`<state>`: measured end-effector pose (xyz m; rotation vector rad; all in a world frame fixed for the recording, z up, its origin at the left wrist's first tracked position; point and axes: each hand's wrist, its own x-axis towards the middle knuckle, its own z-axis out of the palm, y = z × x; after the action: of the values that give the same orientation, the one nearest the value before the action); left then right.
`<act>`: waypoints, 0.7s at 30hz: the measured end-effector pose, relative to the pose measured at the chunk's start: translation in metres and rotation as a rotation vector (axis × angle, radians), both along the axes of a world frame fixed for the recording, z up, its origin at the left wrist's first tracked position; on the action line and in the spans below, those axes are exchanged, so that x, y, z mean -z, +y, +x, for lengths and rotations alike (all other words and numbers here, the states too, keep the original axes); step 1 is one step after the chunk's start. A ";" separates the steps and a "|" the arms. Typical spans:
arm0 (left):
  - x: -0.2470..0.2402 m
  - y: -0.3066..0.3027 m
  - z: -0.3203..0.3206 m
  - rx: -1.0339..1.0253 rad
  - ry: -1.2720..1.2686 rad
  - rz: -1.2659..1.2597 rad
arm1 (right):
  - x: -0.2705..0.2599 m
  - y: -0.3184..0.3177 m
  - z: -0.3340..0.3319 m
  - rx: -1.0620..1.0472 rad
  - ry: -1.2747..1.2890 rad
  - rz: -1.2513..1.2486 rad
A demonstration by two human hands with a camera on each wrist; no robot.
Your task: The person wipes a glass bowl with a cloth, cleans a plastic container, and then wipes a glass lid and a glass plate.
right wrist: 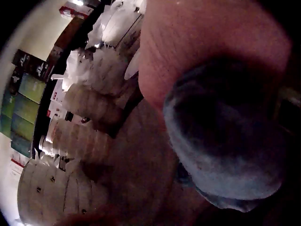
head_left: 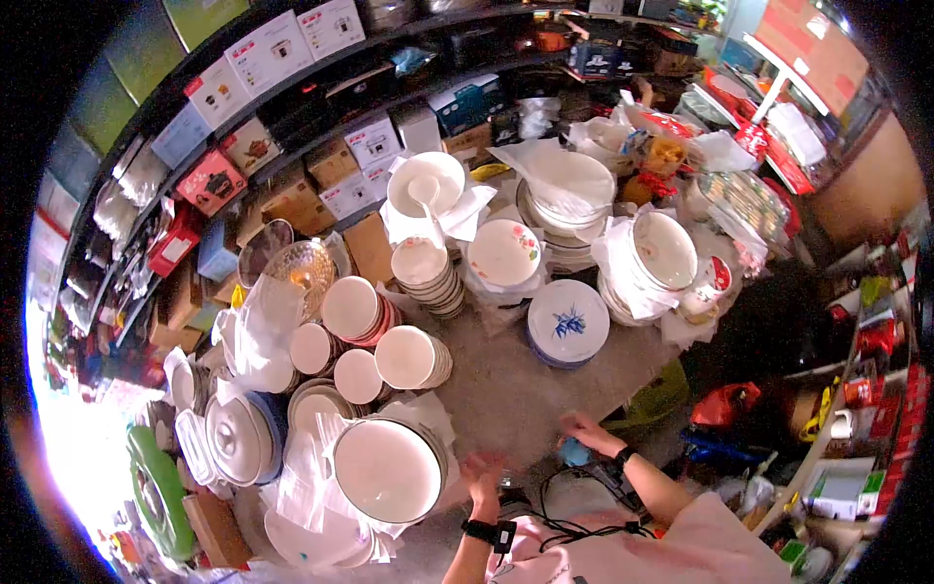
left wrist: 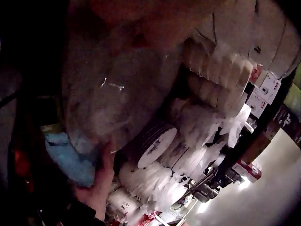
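Note:
In the head view, my left hand (head_left: 484,474) is low in front of my body, its thumb and fingers at the near side of a large round see-through dish. That dish (left wrist: 117,89) fills much of the left wrist view, greyish with small glints; its exact kind I cannot tell. My right hand (head_left: 595,435) grips a bunched light-blue cloth (head_left: 574,451). Against the dish's lower rim lies the cloth (left wrist: 70,160) in the left wrist view, with a finger of the right hand (left wrist: 104,176) beside it. Close up, the right wrist view shows the cloth (right wrist: 225,150) under the palm.
Beyond the hands stands a stack of plates (head_left: 569,323) with a blue leaf pattern. A large white bowl (head_left: 387,471) and several bowl stacks crowd the table (head_left: 486,389) at left. Paper-wrapped bowls (head_left: 664,250) stand at back right. Boxed goods (head_left: 268,54) line the shelves behind.

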<state>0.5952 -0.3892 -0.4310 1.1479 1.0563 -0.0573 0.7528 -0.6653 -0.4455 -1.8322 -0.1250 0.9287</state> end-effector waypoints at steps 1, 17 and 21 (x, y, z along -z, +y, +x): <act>0.035 0.001 -0.002 -0.019 -0.008 0.032 | -0.001 0.005 0.009 -0.022 0.008 0.005; 0.150 -0.007 0.020 -0.226 -0.289 0.604 | 0.048 0.025 0.050 -0.394 -0.589 -0.288; 0.112 -0.007 0.043 -0.419 -0.243 0.362 | 0.078 0.032 0.063 -0.270 -0.217 -0.125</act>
<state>0.6380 -0.3965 -0.5433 1.1945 1.0929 0.6110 0.8154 -0.6333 -0.5231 -2.0640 -0.4680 0.9351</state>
